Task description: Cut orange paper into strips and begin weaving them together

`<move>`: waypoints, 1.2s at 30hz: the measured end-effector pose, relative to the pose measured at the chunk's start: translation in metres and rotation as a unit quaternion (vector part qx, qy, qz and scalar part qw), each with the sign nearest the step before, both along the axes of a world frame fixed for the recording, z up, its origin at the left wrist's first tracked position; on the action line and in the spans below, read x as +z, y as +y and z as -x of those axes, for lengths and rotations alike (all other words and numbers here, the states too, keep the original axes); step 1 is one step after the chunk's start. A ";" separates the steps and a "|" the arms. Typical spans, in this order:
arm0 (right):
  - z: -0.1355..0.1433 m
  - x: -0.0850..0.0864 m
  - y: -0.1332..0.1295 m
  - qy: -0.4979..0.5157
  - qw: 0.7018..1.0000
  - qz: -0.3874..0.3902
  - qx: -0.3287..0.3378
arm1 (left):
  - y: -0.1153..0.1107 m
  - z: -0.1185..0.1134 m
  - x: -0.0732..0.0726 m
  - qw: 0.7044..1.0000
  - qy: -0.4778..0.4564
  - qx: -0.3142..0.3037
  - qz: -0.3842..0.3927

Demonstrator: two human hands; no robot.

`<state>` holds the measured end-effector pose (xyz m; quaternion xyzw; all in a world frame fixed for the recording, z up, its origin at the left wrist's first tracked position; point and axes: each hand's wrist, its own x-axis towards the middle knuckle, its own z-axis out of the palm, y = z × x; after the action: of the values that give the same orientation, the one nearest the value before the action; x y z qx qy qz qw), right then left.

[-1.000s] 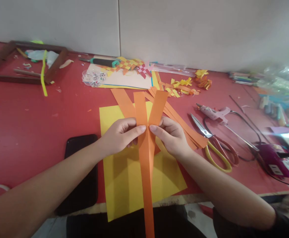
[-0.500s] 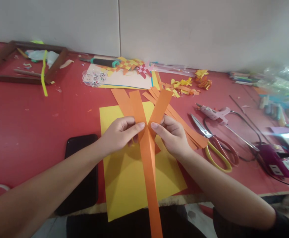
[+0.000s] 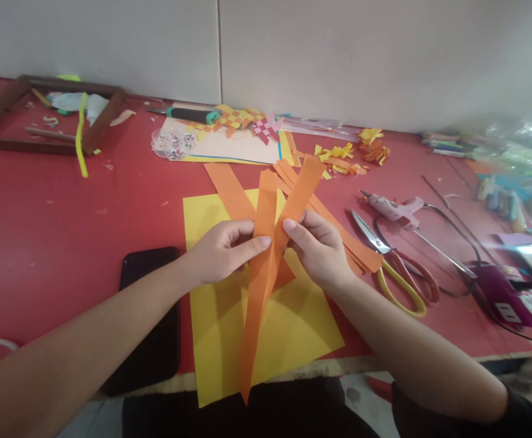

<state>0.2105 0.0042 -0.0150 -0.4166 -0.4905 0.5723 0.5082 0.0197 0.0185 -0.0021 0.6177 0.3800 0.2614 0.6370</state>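
An orange paper strip [image 3: 257, 298] is pinched between both hands, its upper ends spread apart in a V and its lower end narrowing to a point near the table edge. My left hand [image 3: 222, 250] grips the left upper part between thumb and fingers. On the right upper part, my right hand [image 3: 319, 248] has a similar pinch. Whether this is one strip split lengthwise or two strips is hard to tell. Below lies a yellow paper sheet [image 3: 302, 334]. A loose orange strip [image 3: 229, 188] sits behind my left hand, and several stacked orange strips [image 3: 338, 231] behind my right.
Scissors [image 3: 388, 255] and a pink glue gun [image 3: 396, 210] lie to the right, with a purple device [image 3: 516, 298] beyond. At left is a black phone [image 3: 149, 322]. Along the back are a wooden frame [image 3: 24, 145], a cutter [image 3: 193, 115], woven paper fish [image 3: 266, 129] and scraps.
The V at the top has shifted right, and my left hand has moved slightly right and down. The strip's lower end has swung left and up into view.
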 end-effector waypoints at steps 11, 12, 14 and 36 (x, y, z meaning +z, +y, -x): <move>0.003 0.003 -0.002 -0.010 0.998 -0.022 0.054 | 0.002 -0.002 0.001 0.999 -0.024 0.042 0.021; 0.003 0.003 -0.002 -0.009 0.998 -0.027 0.053 | 0.002 -0.002 0.000 0.998 -0.028 0.046 0.028; 0.003 0.002 -0.003 -0.008 0.998 -0.034 0.055 | 0.003 -0.003 -0.002 0.997 -0.038 0.053 0.039; 0.002 0.002 -0.004 -0.038 0.999 -0.030 0.017 | 0.004 -0.003 -0.007 0.992 -0.072 0.079 0.072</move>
<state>0.2084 0.0002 -0.0132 -0.4147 -0.5330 0.5496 0.4918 0.0223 0.0223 -0.0094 0.5180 0.3983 0.3265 0.6830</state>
